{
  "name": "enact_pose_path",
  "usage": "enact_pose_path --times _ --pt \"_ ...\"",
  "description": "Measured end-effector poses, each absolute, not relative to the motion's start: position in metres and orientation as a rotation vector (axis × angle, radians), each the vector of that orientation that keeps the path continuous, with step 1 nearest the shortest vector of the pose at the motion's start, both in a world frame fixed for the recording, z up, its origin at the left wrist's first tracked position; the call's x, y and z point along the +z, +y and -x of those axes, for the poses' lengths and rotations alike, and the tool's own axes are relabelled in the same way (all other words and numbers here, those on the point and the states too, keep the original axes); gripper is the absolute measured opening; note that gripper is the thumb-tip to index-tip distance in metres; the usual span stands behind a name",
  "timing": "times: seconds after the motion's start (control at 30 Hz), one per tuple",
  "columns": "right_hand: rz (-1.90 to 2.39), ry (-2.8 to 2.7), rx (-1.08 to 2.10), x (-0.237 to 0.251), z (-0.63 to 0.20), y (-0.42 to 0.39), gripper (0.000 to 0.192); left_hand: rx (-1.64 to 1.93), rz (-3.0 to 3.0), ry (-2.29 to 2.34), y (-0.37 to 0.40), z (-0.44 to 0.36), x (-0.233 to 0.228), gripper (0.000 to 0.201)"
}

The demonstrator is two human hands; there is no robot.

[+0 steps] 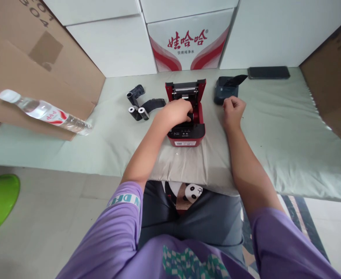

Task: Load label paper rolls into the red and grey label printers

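**Left hand inside the open red printer**

The small red plastic label printer point(186, 131) sits on a pale cloth-covered table point(275, 128) with its lid tilted up at the back. The left hand point(176, 112) reaches into the open bay, fingers curled around a dark roll inside; the grip itself is mostly hidden by the knuckles. The step in hand looks like seating or lifting that roll, and the next move would call for a steady pinch on the roll's ends. The right hand point(232, 110) rests on the cloth just right of the printer, loosely fisted and holding nothing, near a dark blue-black second printer point(227, 90). 2 black ribbon rolls with white cores point(138, 105) lie left of the red printer.
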State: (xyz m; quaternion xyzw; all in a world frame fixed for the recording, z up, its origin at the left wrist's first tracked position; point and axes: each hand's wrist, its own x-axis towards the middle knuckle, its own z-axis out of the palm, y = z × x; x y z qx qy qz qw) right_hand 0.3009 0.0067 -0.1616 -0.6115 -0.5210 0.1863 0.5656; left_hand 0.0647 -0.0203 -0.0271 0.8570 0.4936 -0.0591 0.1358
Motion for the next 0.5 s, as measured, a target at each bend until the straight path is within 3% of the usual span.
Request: enact_pose_path --times 0.3,0.5 --pt "1.228 -1.193 0.382 -0.182 -0.303 0.026 0.057 -0.26 -2.445 1.452 -0.019 -0.072 -0.031 0.032" --pt "1.148 -1.216 0.386 -0.192 -0.309 0.033 0.059 -0.213 -2.415 1.45 -0.019 -0.072 -0.033 0.027"
